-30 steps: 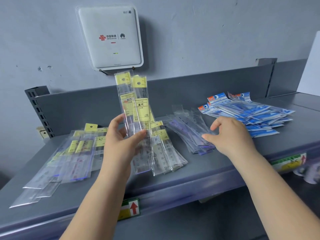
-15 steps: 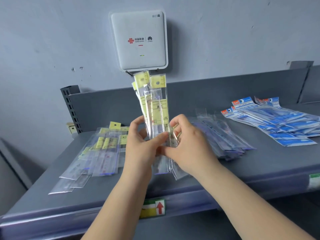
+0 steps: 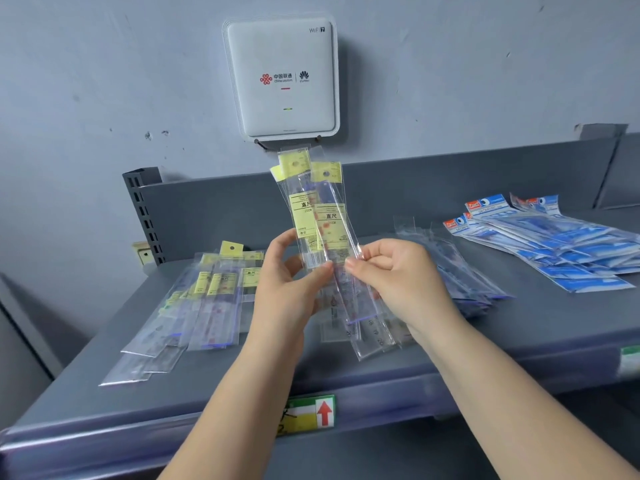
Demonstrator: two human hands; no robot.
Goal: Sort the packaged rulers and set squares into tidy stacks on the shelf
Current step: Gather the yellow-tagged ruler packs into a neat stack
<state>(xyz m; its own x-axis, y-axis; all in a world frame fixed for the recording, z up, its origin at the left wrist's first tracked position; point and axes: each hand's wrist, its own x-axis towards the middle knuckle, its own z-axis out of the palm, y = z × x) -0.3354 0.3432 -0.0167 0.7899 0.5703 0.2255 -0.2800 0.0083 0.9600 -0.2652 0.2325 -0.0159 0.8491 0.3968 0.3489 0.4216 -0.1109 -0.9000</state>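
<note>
Above the grey shelf (image 3: 450,344) I hold up a small bunch of clear packaged rulers with yellow labels (image 3: 313,209), standing almost upright. My left hand (image 3: 287,289) grips the bunch at its middle. My right hand (image 3: 398,275) pinches the right edge of the front pack with thumb and fingers. A spread pile of the same yellow-labelled rulers (image 3: 207,299) lies on the shelf to the left. Clear packs with bluish contents (image 3: 464,271) lie behind my right hand. Blue-and-white packs (image 3: 554,244) are fanned out at the right.
A white router box (image 3: 282,77) hangs on the wall right above the held rulers. The shelf has a grey back panel (image 3: 433,192) and a perforated upright (image 3: 143,216) at its left end. A green and yellow label with a red arrow (image 3: 308,414) sits on the front edge.
My right hand came in from the clear packs at the right and now pinches the held bunch. The bunch has tilted slightly and the view has shifted left.
</note>
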